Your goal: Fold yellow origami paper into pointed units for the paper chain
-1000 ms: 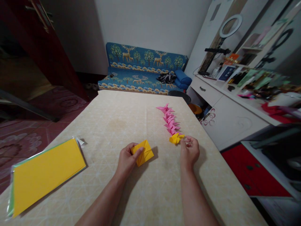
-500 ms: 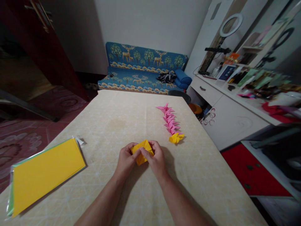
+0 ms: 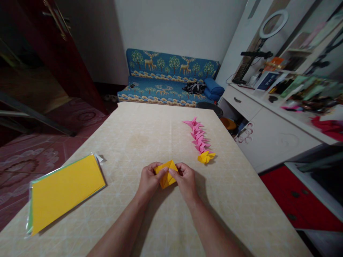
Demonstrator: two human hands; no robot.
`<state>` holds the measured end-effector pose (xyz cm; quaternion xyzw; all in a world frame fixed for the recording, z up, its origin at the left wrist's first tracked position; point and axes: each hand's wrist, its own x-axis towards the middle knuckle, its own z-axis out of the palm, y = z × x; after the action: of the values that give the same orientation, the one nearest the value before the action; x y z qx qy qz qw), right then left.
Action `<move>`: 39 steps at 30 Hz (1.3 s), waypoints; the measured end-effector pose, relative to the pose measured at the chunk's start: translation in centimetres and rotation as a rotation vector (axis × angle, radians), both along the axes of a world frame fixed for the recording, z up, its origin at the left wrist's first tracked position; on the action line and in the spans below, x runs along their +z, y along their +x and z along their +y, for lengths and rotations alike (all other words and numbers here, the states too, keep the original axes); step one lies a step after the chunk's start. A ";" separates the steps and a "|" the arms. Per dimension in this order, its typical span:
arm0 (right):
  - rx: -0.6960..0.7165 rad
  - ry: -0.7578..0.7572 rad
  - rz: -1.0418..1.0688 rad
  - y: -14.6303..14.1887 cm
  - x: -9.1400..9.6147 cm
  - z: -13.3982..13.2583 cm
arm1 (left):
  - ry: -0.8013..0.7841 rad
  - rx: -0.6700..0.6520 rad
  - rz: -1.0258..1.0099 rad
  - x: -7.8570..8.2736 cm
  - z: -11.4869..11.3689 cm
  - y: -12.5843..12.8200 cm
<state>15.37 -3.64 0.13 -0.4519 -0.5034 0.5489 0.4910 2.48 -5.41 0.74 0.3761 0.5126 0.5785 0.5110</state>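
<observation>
A folded piece of yellow paper [image 3: 167, 181], roughly diamond-shaped with crease lines, is held between both hands near the table's front middle. My left hand [image 3: 151, 180] grips its left side, thumb on top and fingers behind. My right hand [image 3: 186, 179] grips the right side the same way, its thumb close to the left thumb. Right of the hands lies a row of folded pink paper pieces [image 3: 198, 135], with a folded yellow paper piece [image 3: 205, 157] at its near end. The fingers behind the paper are partly hidden.
On the left of the cloth-covered table [image 3: 150, 125] lies a clear-wrapped stack of yellow and green paper sheets [image 3: 68, 191]. A blue patterned sofa [image 3: 160, 85] stands beyond the far edge. At the right is a white dresser [image 3: 273, 132] crowded with items, a ring light [image 3: 284, 18] on it.
The whole view has shifted, so the scene sits farther right. My right thumb has drawn back a little to the right on the paper, showing more of its middle. Both hands still hold it.
</observation>
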 end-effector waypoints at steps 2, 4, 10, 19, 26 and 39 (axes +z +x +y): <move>-0.005 0.001 -0.002 0.0 0.0 0.0 | -0.006 0.007 0.008 0.1 -0.1 0.0; -0.002 -0.003 0.005 0.0 0.0 0.0 | -0.012 0.009 0.017 0.2 -0.2 0.0; -0.003 0.006 0.008 0.0 0.3 -0.1 | 0.011 0.017 0.052 0.2 -0.2 -0.2; -0.017 0.008 -0.006 0.2 0.4 0.1 | 0.036 0.012 0.146 0.1 -0.3 0.1; -0.094 0.088 -0.099 0.3 0.0 0.1 | 0.037 -0.018 0.103 0.1 -0.3 -0.1; -0.132 0.022 0.028 0.3 -0.1 0.5 | 0.087 0.032 -0.116 0.2 0.2 0.1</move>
<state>15.70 -3.13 0.01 -0.4711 -0.4716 0.5160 0.5380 2.54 -5.24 0.91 0.3556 0.4625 0.6292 0.5135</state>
